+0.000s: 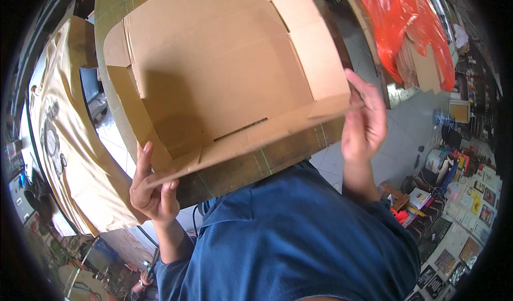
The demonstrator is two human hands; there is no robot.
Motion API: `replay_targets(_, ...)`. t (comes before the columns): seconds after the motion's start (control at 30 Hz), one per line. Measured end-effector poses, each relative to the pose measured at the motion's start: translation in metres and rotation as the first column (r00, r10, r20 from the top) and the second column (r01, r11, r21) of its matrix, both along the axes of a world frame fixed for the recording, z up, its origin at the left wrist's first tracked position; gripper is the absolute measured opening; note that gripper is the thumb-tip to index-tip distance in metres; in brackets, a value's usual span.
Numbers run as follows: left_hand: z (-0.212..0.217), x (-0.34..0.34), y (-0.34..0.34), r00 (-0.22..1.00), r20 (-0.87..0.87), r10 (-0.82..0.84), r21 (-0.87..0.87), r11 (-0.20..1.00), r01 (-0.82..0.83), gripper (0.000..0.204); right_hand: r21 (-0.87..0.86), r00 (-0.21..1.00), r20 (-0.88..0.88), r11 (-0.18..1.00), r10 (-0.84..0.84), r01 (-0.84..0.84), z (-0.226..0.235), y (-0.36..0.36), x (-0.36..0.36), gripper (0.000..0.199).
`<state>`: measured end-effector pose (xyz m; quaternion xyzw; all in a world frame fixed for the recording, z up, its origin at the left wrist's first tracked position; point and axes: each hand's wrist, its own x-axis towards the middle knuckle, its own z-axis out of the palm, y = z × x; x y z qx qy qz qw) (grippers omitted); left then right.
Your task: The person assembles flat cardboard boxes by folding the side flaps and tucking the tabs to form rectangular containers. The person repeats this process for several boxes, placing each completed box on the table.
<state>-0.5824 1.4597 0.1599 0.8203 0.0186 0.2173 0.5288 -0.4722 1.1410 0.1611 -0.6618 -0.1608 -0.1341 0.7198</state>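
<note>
A partly folded brown cardboard box (pixel 219 71) lies in front of me, its inside facing up. The side flaps stand partly raised, and a narrow slot shows along the near fold. My left hand (pixel 154 189) grips the near left corner of the front wall between thumb and fingers. At the near right corner, my right hand (pixel 366 119) pinches the same wall, thumb on the near side. The front wall is tilted up from the base. Beneath the box is a worn worktable (pixel 235 174) marked with green lines.
To the left hangs a cream printed cloth (pixel 69 162) over a board. Red plastic sheeting (pixel 395 18) and cardboard pieces (pixel 425 68) are at the far right. Cluttered supplies (pixel 427 194) fill the right side. Another person's hand (pixel 143 282) appears at lower left.
</note>
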Motion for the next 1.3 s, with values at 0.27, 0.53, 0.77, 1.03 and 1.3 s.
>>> replay_targets(0.27,-0.005,-0.021,-0.012,0.987,-0.049,0.155,-0.013,0.988,-0.156,0.040,0.142,0.976,-0.214,0.990,0.032,-0.001,-0.011,-0.011,0.006,0.049)
replay_targets(0.53,-0.012,-0.020,-0.018,0.980,-0.002,0.197,-0.012,0.980,-0.197,0.037,-0.109,0.987,-0.119,0.986,0.109,-0.122,-0.018,-0.015,0.009,0.030)
replay_targets(0.77,-0.006,-0.036,-0.028,0.925,-0.104,0.365,0.102,0.929,-0.355,0.035,-0.079,0.994,0.025,0.991,0.108,-0.106,-0.028,-0.020,0.004,0.046)
replay_targets(1.03,-0.010,0.008,-0.050,0.892,0.053,0.449,-0.081,0.892,-0.444,0.067,-0.465,0.954,0.149,0.870,0.261,-0.165,-0.016,-0.018,0.013,0.067)
replay_targets(1.3,0.017,0.008,-0.034,0.987,-0.009,0.159,0.544,0.829,-0.128,0.033,-0.569,0.952,0.241,0.822,0.186,-0.017,0.000,0.009,0.020,0.041)
